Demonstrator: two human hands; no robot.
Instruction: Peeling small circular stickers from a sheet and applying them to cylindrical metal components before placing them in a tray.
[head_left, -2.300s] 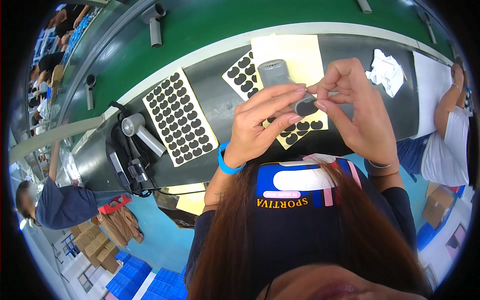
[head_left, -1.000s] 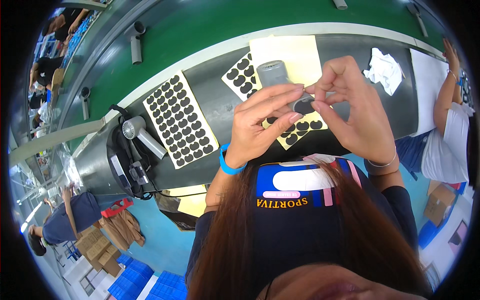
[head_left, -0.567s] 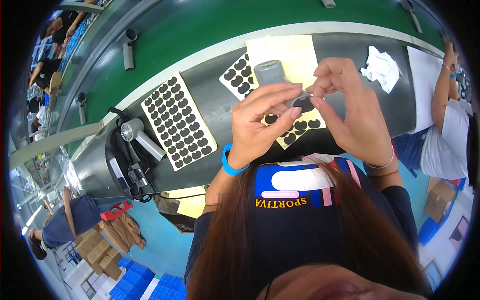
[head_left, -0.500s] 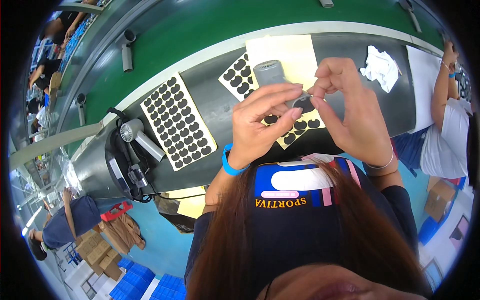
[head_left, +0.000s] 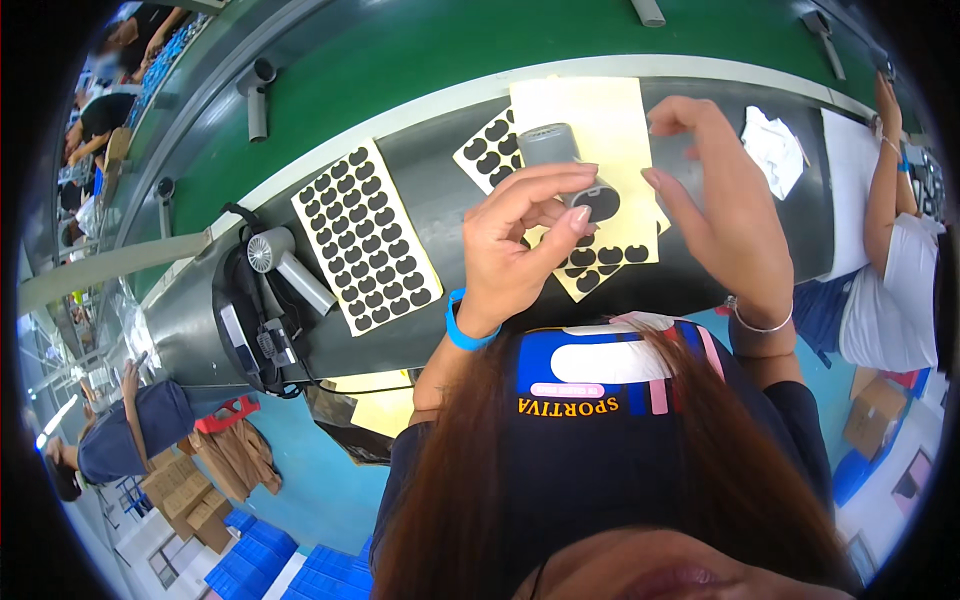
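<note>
My left hand point(head_left: 520, 240) grips a small grey cylindrical device point(head_left: 560, 165) whose near end carries a black pad. My right hand point(head_left: 725, 215) hovers just to the right of it, fingers spread and holding nothing. Under both hands lie pale yellow backing sheets point(head_left: 600, 110) with black adhesive pads point(head_left: 600, 260) on them. A larger sheet of black pads point(head_left: 365, 240) lies to the left on the dark worktop point(head_left: 440, 190).
A hair dryer point(head_left: 285, 265) with its cable rests at the worktop's left end. A crumpled white cloth point(head_left: 775, 150) lies to the right. A green conveyor belt point(head_left: 420, 60) runs behind. Another person's arm point(head_left: 885, 190) reaches in at the right. Cardboard boxes stand on the floor, lower left.
My right hand has let go of the device's end and drawn away to the right, fingers now apart. My left hand keeps holding the grey device.
</note>
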